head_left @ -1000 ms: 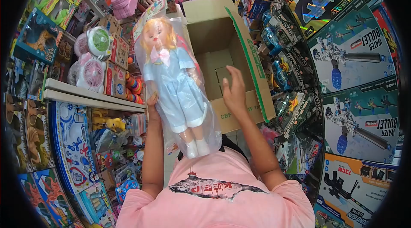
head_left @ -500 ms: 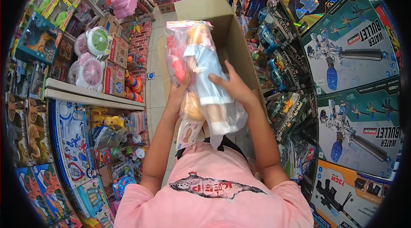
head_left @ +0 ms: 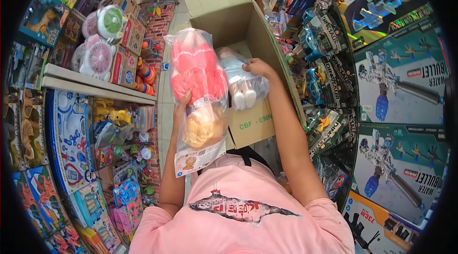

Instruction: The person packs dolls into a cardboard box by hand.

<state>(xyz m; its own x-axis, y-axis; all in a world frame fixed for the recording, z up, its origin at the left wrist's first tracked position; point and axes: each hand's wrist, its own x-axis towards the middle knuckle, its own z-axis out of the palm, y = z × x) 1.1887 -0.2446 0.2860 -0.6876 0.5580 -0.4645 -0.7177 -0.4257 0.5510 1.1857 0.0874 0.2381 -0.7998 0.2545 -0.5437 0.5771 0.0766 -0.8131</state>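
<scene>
My left hand (head_left: 185, 103) grips a bagged doll in a red dress (head_left: 199, 70) by its side, its blond head toward me and a printed card (head_left: 200, 158) at the bag's near end. Closed on a second bagged doll in a light blue dress (head_left: 245, 79), my right hand (head_left: 257, 68) holds it at the mouth of an open cardboard box (head_left: 267, 34). That doll's white shoes point toward me and its head end tilts down into the box. The red-dressed doll is left of the box, overlapping its left side in this view.
Shelves on the left hold small fans (head_left: 101, 56), stacking toys (head_left: 145, 75) and boxed toys. On the right stand large water bullet boxes (head_left: 400, 82) and dinosaur packs (head_left: 334, 39). A tiled aisle (head_left: 164, 111) runs left of the box.
The two dolls, held together before, are now apart. The blue-dressed doll has moved right and down into the box opening; the red-dressed one stays at the left in my left hand.
</scene>
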